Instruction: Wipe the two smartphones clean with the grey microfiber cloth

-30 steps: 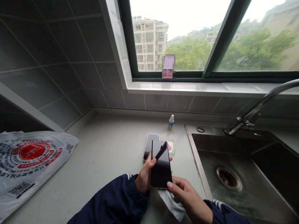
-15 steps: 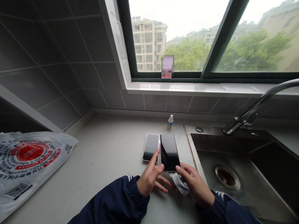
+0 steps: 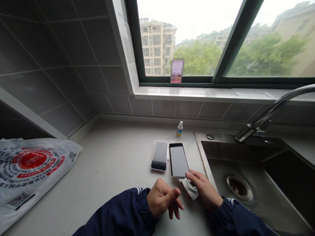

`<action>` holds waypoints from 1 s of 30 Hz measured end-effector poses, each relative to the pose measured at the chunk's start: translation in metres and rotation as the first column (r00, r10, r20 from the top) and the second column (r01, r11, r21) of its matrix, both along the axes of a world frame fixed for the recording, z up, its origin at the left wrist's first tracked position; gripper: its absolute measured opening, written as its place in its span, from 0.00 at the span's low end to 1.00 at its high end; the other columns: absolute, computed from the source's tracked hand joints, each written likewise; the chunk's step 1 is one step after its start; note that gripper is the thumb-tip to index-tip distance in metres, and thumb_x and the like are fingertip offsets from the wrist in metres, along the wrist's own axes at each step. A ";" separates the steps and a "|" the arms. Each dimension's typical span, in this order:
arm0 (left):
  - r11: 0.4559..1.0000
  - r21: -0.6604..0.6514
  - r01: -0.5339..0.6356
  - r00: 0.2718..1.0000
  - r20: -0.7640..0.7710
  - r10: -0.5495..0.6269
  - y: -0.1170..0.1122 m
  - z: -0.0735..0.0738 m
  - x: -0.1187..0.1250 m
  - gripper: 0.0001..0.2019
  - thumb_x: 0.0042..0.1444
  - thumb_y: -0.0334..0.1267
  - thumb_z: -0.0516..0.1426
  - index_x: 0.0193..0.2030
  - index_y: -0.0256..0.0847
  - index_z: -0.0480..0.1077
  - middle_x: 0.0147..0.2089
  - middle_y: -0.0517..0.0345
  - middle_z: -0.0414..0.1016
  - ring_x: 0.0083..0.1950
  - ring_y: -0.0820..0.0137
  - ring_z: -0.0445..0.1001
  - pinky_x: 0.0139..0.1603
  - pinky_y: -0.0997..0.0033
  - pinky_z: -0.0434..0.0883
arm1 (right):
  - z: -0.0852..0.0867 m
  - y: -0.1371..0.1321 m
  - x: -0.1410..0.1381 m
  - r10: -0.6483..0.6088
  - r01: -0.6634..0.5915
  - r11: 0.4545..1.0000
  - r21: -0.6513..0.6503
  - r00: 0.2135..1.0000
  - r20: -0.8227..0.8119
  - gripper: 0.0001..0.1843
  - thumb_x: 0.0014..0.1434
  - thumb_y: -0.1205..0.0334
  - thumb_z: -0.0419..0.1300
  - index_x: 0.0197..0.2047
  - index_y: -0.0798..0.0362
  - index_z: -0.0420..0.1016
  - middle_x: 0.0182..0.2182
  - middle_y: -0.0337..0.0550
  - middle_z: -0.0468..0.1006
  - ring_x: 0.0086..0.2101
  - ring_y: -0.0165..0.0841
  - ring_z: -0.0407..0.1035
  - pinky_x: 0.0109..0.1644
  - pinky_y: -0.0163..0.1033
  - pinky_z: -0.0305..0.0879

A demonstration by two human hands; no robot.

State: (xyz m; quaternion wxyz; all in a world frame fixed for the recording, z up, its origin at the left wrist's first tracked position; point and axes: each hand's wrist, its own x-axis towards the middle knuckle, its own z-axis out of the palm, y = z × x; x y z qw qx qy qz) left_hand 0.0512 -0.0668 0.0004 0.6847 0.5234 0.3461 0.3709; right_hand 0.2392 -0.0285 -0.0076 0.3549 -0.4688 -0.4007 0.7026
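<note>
My right hand pinches the black phone by its near corner, with a grey cloth, just left of the sink. My left hand, empty, fingers loosely bent, is farther left of the sink, as is the white-edged phone.

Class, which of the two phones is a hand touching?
The phone nearer the sink: the right hand touches its lower corner; the other phone lies untouched.

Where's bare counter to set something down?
Mainly the counter between plastic bag and white-edged phone; also behind that phone, left of the bottle. Crowded: beside the sink, with black phone, cloth and right hand.
</note>
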 end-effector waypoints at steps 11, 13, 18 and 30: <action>0.994 0.109 -0.031 0.983 -0.176 0.050 0.002 0.008 -0.002 0.30 0.65 0.53 0.50 0.27 0.30 0.81 0.20 0.41 0.78 0.18 0.70 0.75 0.19 0.78 0.60 | -0.007 0.001 0.000 0.012 -0.018 0.995 0.093 0.997 0.070 0.26 0.54 0.36 0.64 0.33 0.53 0.70 0.20 0.33 0.68 0.19 0.28 0.63 0.21 0.34 0.63; 0.992 0.114 -0.055 0.984 -0.164 0.074 0.002 0.005 -0.002 0.29 0.65 0.51 0.50 0.26 0.30 0.81 0.20 0.41 0.78 0.17 0.70 0.74 0.19 0.76 0.61 | -0.008 0.002 0.001 -0.012 -0.003 0.990 0.143 0.995 0.101 0.27 0.52 0.39 0.67 0.40 0.54 0.72 0.24 0.36 0.72 0.22 0.28 0.66 0.24 0.32 0.63; 0.988 0.095 -0.122 0.987 -0.096 0.131 0.001 0.002 -0.001 0.26 0.63 0.46 0.50 0.24 0.31 0.81 0.19 0.42 0.77 0.17 0.70 0.72 0.19 0.75 0.62 | -0.008 0.004 0.002 -0.041 0.008 0.979 0.202 0.987 0.159 0.37 0.50 0.39 0.68 0.54 0.56 0.71 0.29 0.39 0.76 0.27 0.30 0.68 0.28 0.33 0.61; 0.966 0.059 -0.253 0.957 -0.134 0.258 0.009 0.002 0.001 0.27 0.61 0.46 0.51 0.22 0.30 0.80 0.17 0.45 0.74 0.15 0.72 0.69 0.18 0.74 0.64 | -0.011 0.004 0.010 -0.153 0.085 0.960 0.268 0.957 0.246 0.31 0.50 0.41 0.69 0.48 0.56 0.73 0.23 0.36 0.71 0.22 0.27 0.62 0.25 0.32 0.55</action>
